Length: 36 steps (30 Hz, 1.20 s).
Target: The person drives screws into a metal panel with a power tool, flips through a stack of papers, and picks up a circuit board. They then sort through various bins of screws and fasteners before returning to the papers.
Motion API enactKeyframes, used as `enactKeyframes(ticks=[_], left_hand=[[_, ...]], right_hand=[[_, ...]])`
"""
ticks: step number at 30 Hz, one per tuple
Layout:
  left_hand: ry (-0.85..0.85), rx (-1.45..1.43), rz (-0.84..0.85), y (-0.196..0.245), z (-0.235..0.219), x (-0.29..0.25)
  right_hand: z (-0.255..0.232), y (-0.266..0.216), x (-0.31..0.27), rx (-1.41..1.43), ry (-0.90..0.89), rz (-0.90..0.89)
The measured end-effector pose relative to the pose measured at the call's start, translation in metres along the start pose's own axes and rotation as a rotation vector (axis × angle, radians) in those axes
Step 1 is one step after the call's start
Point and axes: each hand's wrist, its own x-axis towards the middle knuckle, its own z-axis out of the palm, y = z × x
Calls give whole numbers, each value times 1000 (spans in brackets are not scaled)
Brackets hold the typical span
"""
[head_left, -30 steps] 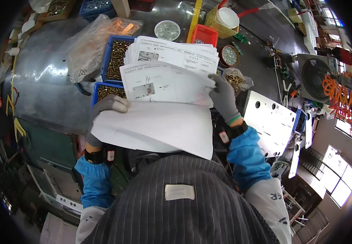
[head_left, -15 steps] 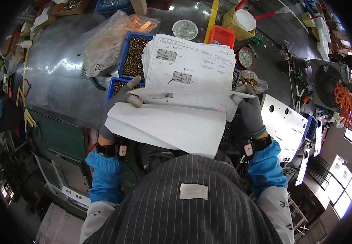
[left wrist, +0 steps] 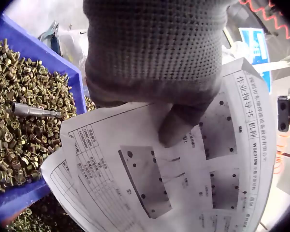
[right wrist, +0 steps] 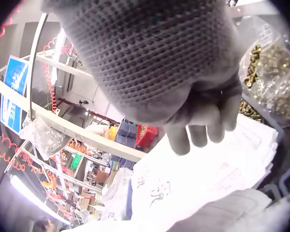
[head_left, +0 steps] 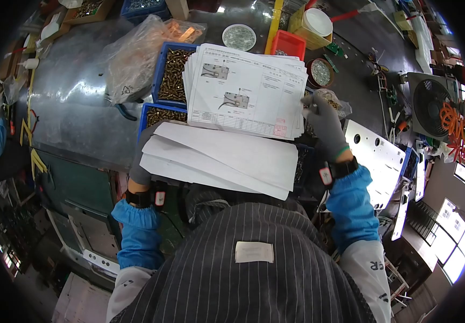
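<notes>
A stack of printed instruction sheets [head_left: 246, 91] with photos, a table and red stamps lies before me. Its turned-over sheets [head_left: 219, 161] fold down toward my body, blank sides up. My left hand [head_left: 145, 153], in a grey knit glove, grips these sheets at their left edge. In the left wrist view the thumb [left wrist: 181, 125] presses on a printed face; the other fingers are hidden. My right hand [head_left: 326, 126], also gloved, hovers at the stack's right edge. The right wrist view shows its loosely bent fingers [right wrist: 179, 140] over the white pages, with nothing held.
Blue bins of brass-coloured screws [head_left: 174, 75] flank the stack on the left; a socket bit [left wrist: 36, 111] lies on the screws. A plastic bag [head_left: 135, 59] and pliers [head_left: 125, 112] sit further left. On the right are bagged screws [head_left: 335, 105] and a white drilled panel [head_left: 372, 161].
The lifted page has come down toward my body onto the turned-over sheets, uncovering a page with two photos. The right hand has let go and moved up to the stack's right edge.
</notes>
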Motion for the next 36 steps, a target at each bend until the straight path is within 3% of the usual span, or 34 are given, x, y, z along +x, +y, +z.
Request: enactKeyframes(ticks=[2,3,5,11,15,20,24,27,29,30,32,35,36], left_hand=[[11,-4,-18,-5,0,1],[9,-4,-17,-3,0,2],[-20,46,13,0,0,2],[6,131,127,-7,-4,0],[46,128,105,-8,-2,0],[50,22,-11,-10,-2,3],[49,30,45,-28,-11,1],[2,62,80,-27,-11,5],[-32,23,138,-16,-6,8],[-35,25,140,-13,-6,8],[-61,57,130,-11,-5,10],[-16,201,86,-42,-20,-1],[-10,254,75,-54,-28,-19]], right_hand=[[7,14,30,-163,293,-71],[11,18,41,-163,295,-71],[21,23,59,-424,606,-144],[19,24,79,-160,500,71],[13,22,76,-309,546,66],[17,9,51,-518,695,-312],[27,-10,30,-697,758,-220],[29,-10,27,-544,790,-221],[27,-10,27,-197,792,-473],[26,-6,26,-196,796,-472],[20,0,24,-131,653,-343],[16,-13,10,-104,563,-189],[15,-9,15,-172,651,-440]])
